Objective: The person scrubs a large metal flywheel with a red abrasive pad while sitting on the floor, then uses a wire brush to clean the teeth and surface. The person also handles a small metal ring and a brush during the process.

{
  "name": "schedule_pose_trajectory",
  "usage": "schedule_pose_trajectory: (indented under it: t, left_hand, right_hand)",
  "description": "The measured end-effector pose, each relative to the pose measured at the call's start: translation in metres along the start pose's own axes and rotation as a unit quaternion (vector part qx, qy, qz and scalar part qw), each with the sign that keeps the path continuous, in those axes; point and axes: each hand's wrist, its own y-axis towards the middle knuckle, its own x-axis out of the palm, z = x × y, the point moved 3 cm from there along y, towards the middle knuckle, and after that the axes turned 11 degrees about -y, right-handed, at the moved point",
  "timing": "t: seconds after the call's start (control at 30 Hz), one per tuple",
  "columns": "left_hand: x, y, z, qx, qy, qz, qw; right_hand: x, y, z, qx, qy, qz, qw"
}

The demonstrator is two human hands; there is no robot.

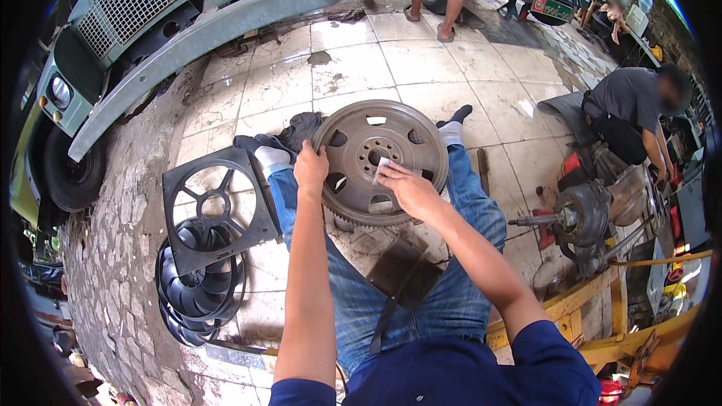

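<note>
Both hands work on one heavy-looking metal disc [350,156], tilted between the person's denim-clad shins [460,184]. The left hand [310,168] hooks around its rim; the right hand [408,186] presses nearly flat, fingers close together, on a small pale pad [382,170] beside the hub—whether the thumb pinches it, I cannot tell. If the left grip slackened, the round disc could roll or tip against a foot; a slip across the toothed edge might scrape skin. Dull grey-brown metal, its face broad and circular, has rounded windows, then a dark central hole, then tiny bolt holes. The pad looks thin—paper or cloth.
</note>
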Motion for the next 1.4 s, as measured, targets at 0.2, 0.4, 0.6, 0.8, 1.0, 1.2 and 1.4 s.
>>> schedule_pose_trajectory:
  t: [0.2, 0.4, 0.6, 0.8, 1.0, 1.2, 1.4]
  left_hand:
    - [0.001, -0.002, 0.001, 0.013, 0.016, 0.005, 1.000]
    - [0.002, -0.002, 0.002, 0.019, 0.019, 0.010, 1.000]
    - [0.002, -0.001, -0.002, 0.015, 0.018, 0.011, 1.000]
    - [0.000, -0.001, 0.001, 0.021, 0.019, 0.011, 1.000]
    - [0.002, -0.002, 0.002, 0.010, 0.017, 0.009, 1.000]
    - [0.001, 0.000, -0.003, 0.011, 0.012, 0.007, 1.000]
    - [0.000, -0.002, 0.000, 0.012, 0.012, 0.008, 1.000]
  right_hand:
    - [-0.005, -0.001, 0.001, 0.045, -0.049, 0.006, 0.998]
    - [-0.002, -0.001, 0.011, 0.064, -0.021, 0.018, 0.998]
    - [-0.004, -0.003, -0.011, 0.052, -0.035, -0.027, 0.998]
    - [-0.007, 0.000, -0.008, 0.067, -0.078, 0.015, 0.995]
    - [-0.003, 0.003, 0.004, 0.087, -0.065, 0.028, 0.994]
    - [-0.005, 0.003, -0.008, 0.081, -0.059, -0.013, 0.995]
    - [-0.011, 0.000, -0.018, 0.099, -0.092, -0.056, 0.989]
